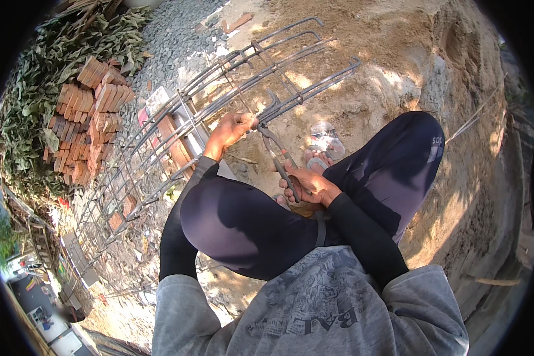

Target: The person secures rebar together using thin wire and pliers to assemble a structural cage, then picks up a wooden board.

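A long cage of steel rebar (243, 89) with bent cross ties lies diagonally in front of me, its near bars level with my hands. My right hand (307, 185) is wrapped round the handles of a pair of pincers (274, 148). The pincers' jaws touch or nearly touch the lower bars at a tie; whether they grip anything is too small to tell. Beside the jaws, my left hand (226, 134) is closed in a pinch at the same spot. What its fingertips hold is hidden against the steel.
A stack of red bricks (89, 118) stands at left among leafy cut branches (24, 118). Grey gravel (166, 41) lies beyond. A clear plastic cup (327, 141) sits by my foot. Loose bricks (123, 213) lie under the cage. An earth bank (469, 71) rises at right.
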`<action>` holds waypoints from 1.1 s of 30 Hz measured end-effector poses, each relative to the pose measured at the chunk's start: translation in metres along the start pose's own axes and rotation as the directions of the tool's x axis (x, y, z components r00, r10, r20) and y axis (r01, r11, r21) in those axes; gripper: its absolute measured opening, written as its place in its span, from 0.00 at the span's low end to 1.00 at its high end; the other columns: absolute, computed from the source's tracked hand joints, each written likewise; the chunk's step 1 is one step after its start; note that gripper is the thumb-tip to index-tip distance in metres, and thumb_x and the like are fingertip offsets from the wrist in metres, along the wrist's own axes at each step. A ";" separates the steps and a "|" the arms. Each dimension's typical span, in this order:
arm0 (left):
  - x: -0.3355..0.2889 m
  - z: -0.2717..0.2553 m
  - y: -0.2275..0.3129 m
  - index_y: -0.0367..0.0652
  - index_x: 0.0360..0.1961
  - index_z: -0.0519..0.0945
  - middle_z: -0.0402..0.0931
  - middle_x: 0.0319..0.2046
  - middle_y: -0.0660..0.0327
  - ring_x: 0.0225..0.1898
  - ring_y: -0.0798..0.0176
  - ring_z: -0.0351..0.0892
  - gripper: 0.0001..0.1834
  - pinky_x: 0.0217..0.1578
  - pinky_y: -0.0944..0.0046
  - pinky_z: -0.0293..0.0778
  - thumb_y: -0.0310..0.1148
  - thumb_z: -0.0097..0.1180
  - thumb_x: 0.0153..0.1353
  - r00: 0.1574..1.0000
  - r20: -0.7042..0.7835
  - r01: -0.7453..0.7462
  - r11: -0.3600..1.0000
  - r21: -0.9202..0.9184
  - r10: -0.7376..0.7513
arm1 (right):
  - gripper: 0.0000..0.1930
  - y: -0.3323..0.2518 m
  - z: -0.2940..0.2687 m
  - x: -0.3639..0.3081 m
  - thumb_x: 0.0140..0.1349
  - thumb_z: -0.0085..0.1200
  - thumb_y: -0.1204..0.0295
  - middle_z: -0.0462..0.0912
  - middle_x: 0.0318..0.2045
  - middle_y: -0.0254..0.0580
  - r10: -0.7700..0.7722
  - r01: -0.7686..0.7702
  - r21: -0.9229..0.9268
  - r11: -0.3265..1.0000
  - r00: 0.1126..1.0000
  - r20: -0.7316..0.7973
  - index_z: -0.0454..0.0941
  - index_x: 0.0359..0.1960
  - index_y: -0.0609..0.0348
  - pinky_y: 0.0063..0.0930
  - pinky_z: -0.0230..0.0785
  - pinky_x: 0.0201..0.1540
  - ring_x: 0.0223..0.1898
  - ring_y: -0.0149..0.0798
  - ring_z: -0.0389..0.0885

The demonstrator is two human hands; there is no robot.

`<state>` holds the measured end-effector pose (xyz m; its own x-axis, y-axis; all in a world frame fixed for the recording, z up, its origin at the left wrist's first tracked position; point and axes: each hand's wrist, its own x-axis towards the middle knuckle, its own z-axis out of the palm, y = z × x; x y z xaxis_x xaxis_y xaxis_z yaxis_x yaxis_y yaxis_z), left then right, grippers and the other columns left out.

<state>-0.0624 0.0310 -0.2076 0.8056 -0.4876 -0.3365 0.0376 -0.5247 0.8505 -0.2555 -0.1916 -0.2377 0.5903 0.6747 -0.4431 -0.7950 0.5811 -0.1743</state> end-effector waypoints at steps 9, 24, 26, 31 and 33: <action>-0.014 0.005 0.000 0.37 0.44 0.88 0.84 0.30 0.65 0.29 0.72 0.74 0.18 0.30 0.66 0.72 0.43 0.60 0.68 0.993 -0.080 -0.080 0.997 0.022 0.082 | 0.38 -0.004 0.041 -0.020 0.57 0.69 0.62 0.79 0.32 0.44 -0.604 -0.092 -0.958 0.273 0.759 -0.244 0.64 0.66 0.62 0.39 0.75 0.38 0.34 0.38 0.83; -0.009 0.003 0.003 0.39 0.32 0.85 0.72 0.21 0.66 0.26 0.71 0.65 0.24 0.28 0.64 0.62 0.53 0.59 0.66 0.991 -0.131 0.005 0.983 0.184 0.019 | 0.29 -0.010 0.029 -0.007 0.68 0.54 0.56 0.83 0.40 0.67 -0.530 -0.209 -0.966 0.152 0.808 -0.258 0.68 0.62 0.65 0.49 0.73 0.50 0.46 0.66 0.82; -0.011 0.001 0.006 0.37 0.32 0.84 0.69 0.20 0.65 0.26 0.69 0.64 0.24 0.28 0.64 0.62 0.51 0.58 0.67 0.997 -0.074 -0.006 0.980 0.201 0.022 | 0.27 -0.008 0.026 -0.005 0.69 0.53 0.60 0.83 0.42 0.68 -0.605 -0.255 -0.966 0.035 0.764 -0.224 0.66 0.66 0.60 0.51 0.72 0.51 0.47 0.67 0.81; -0.010 0.008 0.013 0.37 0.36 0.85 0.71 0.20 0.65 0.24 0.70 0.66 0.22 0.28 0.64 0.64 0.50 0.58 0.67 0.986 -0.108 -0.112 0.984 0.135 0.127 | 0.31 -0.001 0.019 -0.015 0.67 0.53 0.69 0.81 0.46 0.68 -0.665 -0.224 -0.953 -0.206 0.746 -0.031 0.60 0.72 0.53 0.52 0.70 0.53 0.50 0.66 0.79; -0.016 0.004 0.016 0.42 0.48 0.87 0.86 0.38 0.47 0.44 0.49 0.85 0.29 0.47 0.54 0.76 0.58 0.60 0.64 0.988 -0.142 0.081 0.978 0.191 -0.054 | 0.34 0.012 0.013 -0.023 0.65 0.54 0.71 0.81 0.47 0.65 -0.621 -0.177 -0.964 -0.198 0.784 -0.016 0.58 0.74 0.51 0.52 0.70 0.55 0.51 0.65 0.79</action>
<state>-0.0775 0.0281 -0.1905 0.8781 -0.3545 -0.3213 -0.0108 -0.6861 0.7275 -0.2764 -0.1939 -0.2179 0.9540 0.1607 -0.2531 -0.0815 -0.6733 -0.7349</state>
